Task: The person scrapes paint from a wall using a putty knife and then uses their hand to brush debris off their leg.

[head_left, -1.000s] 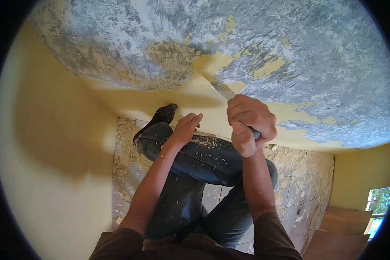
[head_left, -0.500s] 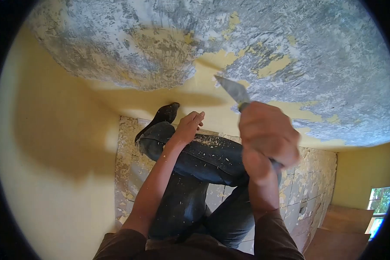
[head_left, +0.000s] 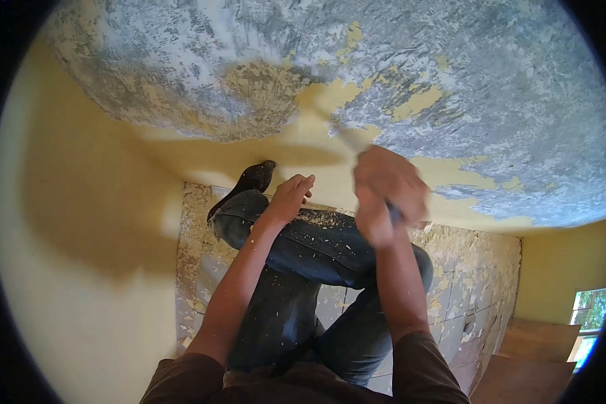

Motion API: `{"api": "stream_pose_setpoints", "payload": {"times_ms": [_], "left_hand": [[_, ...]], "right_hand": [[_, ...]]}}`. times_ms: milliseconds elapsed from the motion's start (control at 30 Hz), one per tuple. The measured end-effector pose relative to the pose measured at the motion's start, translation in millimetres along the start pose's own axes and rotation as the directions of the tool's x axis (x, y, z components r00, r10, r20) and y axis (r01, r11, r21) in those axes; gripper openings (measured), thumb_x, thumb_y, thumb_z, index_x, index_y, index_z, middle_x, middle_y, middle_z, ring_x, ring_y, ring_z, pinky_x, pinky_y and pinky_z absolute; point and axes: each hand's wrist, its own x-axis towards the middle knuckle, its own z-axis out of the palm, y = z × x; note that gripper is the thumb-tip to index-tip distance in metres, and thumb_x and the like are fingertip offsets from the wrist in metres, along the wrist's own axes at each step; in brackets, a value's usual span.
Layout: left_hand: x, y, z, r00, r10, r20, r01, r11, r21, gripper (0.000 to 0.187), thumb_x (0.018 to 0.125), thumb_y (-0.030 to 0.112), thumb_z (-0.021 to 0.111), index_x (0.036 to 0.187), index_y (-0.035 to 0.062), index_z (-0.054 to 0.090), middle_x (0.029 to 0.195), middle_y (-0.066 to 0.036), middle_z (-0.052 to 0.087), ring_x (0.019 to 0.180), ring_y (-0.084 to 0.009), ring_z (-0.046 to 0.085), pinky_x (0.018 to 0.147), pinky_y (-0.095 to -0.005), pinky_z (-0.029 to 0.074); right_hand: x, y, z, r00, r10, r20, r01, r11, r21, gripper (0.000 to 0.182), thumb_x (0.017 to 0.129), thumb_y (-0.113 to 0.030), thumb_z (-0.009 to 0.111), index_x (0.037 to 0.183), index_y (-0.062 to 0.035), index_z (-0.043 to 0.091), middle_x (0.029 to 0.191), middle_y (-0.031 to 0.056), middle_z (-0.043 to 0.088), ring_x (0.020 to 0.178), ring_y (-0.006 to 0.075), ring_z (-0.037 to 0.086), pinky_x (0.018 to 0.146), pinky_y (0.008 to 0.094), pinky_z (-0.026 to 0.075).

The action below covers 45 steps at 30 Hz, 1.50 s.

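Note:
My right hand point(head_left: 392, 192) is wrapped round the handle of a scraper, and the grip is blurred by motion. The scraper's metal blade point(head_left: 351, 137) points up and left, its tip over the ragged edge between yellow paint and bared grey wall; contact is hard to judge. My left hand point(head_left: 292, 199) rests by my bent knee, fingers loosely curled and apart, with nothing visible in them. In front is the wall point(head_left: 491, 101), its upper part grey and scraped, with yellow patches point(head_left: 417, 103) left on it.
Paint flakes lie on my dark trousers point(head_left: 316, 249) and over the tiled floor point(head_left: 461, 289). A yellow side wall point(head_left: 81, 202) stands close on my left. Brown boards point(head_left: 535, 340) lean near a window point(head_left: 592, 310) at the lower right. My black shoe point(head_left: 256, 177) is near the wall base.
My right hand and the scraper have shifted left and slightly up along the wall, and the blade is now blurred. The left hand stays nearly still.

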Motion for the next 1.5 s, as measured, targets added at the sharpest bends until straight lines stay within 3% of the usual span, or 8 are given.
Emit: {"api": "stream_pose_setpoints", "payload": {"times_ms": [33,300,367,433,700,1067,1367,1500], "left_hand": [[0.1,-0.5,-0.5,1.0,-0.002,-0.004,0.002,1.0,0.008,0.047,0.101,0.047,0.054,0.095,0.0007,0.063,0.084,-0.008,0.062,0.076,-0.0163,0.055,0.073,-0.0323,0.047],[3.5,-1.5,-2.9,1.0,0.019,-0.009,-0.019,1.0,-0.004,0.049,0.101,0.047,0.054,0.095,-0.0003,0.063,0.082,-0.008,0.062,0.076,-0.0161,0.055,0.073,-0.0323,0.047],[1.4,3.1,-2.9,1.0,-0.012,0.012,0.012,0.999,0.045,0.047,0.103,0.046,0.052,0.098,0.0002,0.064,0.084,-0.008,0.062,0.078,-0.0165,0.057,0.075,-0.0316,0.048],[-0.6,4.6,-0.8,1.0,-0.01,0.016,0.009,0.999,0.05,0.047,0.103,0.046,0.052,0.098,0.0003,0.064,0.084,-0.008,0.062,0.078,-0.0167,0.057,0.075,-0.0316,0.048],[0.8,-1.6,-0.9,1.0,0.023,0.005,-0.022,1.0,-0.021,0.05,0.101,0.049,0.054,0.095,-0.0001,0.063,0.082,-0.009,0.061,0.075,-0.0167,0.055,0.073,-0.032,0.047],[3.9,-0.3,-2.1,1.0,0.004,0.023,-0.005,0.999,0.045,0.047,0.103,0.044,0.051,0.099,-0.0005,0.065,0.084,-0.01,0.062,0.079,-0.0179,0.058,0.075,-0.0323,0.049],[4.8,-4.0,-1.7,1.0,0.02,0.005,-0.02,1.0,0.0,0.05,0.101,0.049,0.054,0.094,-0.0002,0.063,0.081,-0.009,0.062,0.075,-0.0167,0.056,0.072,-0.0329,0.046],[0.6,4.1,-0.9,1.0,0.005,-0.029,-0.004,1.0,0.023,0.05,0.101,0.049,0.054,0.094,-0.0002,0.063,0.08,-0.009,0.061,0.075,-0.0167,0.055,0.072,-0.0328,0.046]], "right_hand": [[-21.5,25.5,12.0,0.99,0.14,-0.023,-0.13,0.958,0.255,0.006,0.074,0.006,0.061,0.074,0.0062,0.055,0.061,0.0128,0.057,0.049,0.0227,0.053,0.045,0.0372,0.044],[17.9,-19.6,5.5,0.996,0.039,-0.081,-0.005,0.925,0.381,0.009,0.076,-0.001,0.058,0.072,0.0052,0.054,0.057,0.013,0.053,0.046,0.0244,0.05,0.043,0.0338,0.04],[-1.6,5.5,8.6,0.997,-0.044,-0.064,0.057,0.974,0.219,0.007,0.077,0.0,0.057,0.073,0.0057,0.055,0.057,0.0126,0.054,0.046,0.0231,0.05,0.043,0.0338,0.04],[-25.6,23.7,16.7,0.958,0.285,-0.02,-0.265,0.911,0.315,0.008,0.066,0.009,0.058,0.071,0.0031,0.057,0.061,0.0141,0.056,0.048,0.0263,0.053,0.047,0.035,0.043],[5.6,0.5,6.6,0.999,-0.036,0.017,0.03,0.959,0.283,0.009,0.066,0.008,0.057,0.073,0.0035,0.055,0.063,0.0121,0.056,0.049,0.0258,0.053,0.046,0.0355,0.043],[-16.5,17.0,13.3,0.989,0.145,0.004,-0.142,0.961,0.239,0.009,0.067,0.01,0.058,0.072,0.0019,0.056,0.061,0.0127,0.056,0.048,0.0261,0.052,0.046,0.0351,0.042],[-3.1,-1.3,5.1,0.994,-0.089,0.066,0.076,0.981,0.181,0.004,0.072,0.005,0.058,0.072,0.0054,0.055,0.06,0.0129,0.056,0.049,0.0272,0.053,0.046,0.036,0.043],[-9.5,-0.4,10.6,0.993,0.069,0.092,-0.087,0.972,0.22,0.003,0.072,0.005,0.058,0.073,0.0044,0.055,0.064,0.0132,0.058,0.05,0.0271,0.054,0.046,0.0368,0.045]]}}
